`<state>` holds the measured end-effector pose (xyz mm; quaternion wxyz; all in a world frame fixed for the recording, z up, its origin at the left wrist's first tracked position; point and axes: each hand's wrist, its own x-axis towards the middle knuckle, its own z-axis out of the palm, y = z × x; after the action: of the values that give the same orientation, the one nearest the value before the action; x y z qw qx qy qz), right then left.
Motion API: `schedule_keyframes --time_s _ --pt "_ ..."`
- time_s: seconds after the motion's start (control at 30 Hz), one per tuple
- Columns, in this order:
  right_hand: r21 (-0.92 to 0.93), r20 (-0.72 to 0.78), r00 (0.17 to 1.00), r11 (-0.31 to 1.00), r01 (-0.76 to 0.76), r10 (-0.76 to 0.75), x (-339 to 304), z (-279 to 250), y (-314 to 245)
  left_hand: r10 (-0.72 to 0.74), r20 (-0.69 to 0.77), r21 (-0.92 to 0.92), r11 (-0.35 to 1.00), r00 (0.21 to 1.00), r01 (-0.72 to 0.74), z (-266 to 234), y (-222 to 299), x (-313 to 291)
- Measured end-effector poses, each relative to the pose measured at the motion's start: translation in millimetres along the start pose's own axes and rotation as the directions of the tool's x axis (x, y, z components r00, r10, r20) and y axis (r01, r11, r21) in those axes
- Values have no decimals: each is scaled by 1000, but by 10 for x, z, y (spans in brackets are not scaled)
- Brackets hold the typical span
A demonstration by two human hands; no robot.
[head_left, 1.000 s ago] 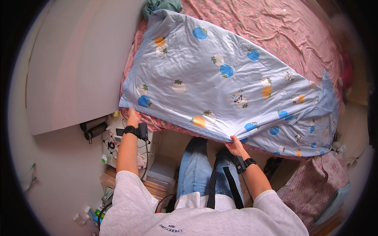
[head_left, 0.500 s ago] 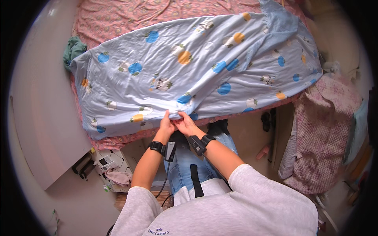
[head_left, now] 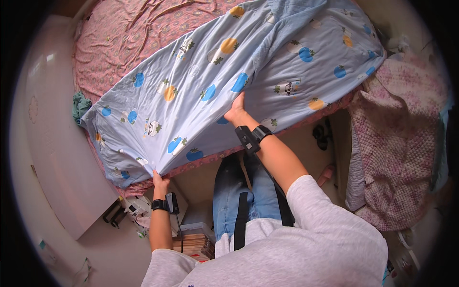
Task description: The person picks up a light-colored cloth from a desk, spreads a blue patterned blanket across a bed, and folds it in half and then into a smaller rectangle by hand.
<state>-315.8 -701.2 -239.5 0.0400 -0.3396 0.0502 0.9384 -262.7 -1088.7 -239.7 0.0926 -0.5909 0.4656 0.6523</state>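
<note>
A light blue blanket (head_left: 191, 74) printed with pandas and blue, orange and white round fruits lies slantwise over the bed. My left hand (head_left: 161, 182) is closed on its near edge, and creases fan out from that grip. Farther in and to the right, my right hand (head_left: 235, 111) grasps a raised fold of the same blanket; its fingertips are partly hidden by the cloth. Between both hands the fabric is pulled into a taut ridge. Under the blanket shows a pink patterned bed sheet (head_left: 119, 48), bare at the far left and along the near edge.
A bunched green cloth (head_left: 81, 107) sits at the bed's left corner. To the right, a pink-and-white quilted cover (head_left: 397, 143) drapes over something. Dark shoes (head_left: 321, 136) and a pink slipper (head_left: 326, 176) lie on the floor. A white panel (head_left: 67, 167) stands left.
My hands, together at the near edge before, have spread apart. The left went left and nearer me, the right moved farther in and right, drawing the blanket into a taut diagonal fold.
</note>
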Motion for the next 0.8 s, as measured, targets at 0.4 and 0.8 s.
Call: schedule_keyframes --time_s 0.4,0.8 --pt "-638 -348 880 769 29 -322 -783 -903 -980 -117 63 7 993 991 117 -32 -119 614" --pt "-447 -335 933 894 -35 -131 -774 -699 -834 -789 520 679 614 328 401 2092 -1970 -1458"
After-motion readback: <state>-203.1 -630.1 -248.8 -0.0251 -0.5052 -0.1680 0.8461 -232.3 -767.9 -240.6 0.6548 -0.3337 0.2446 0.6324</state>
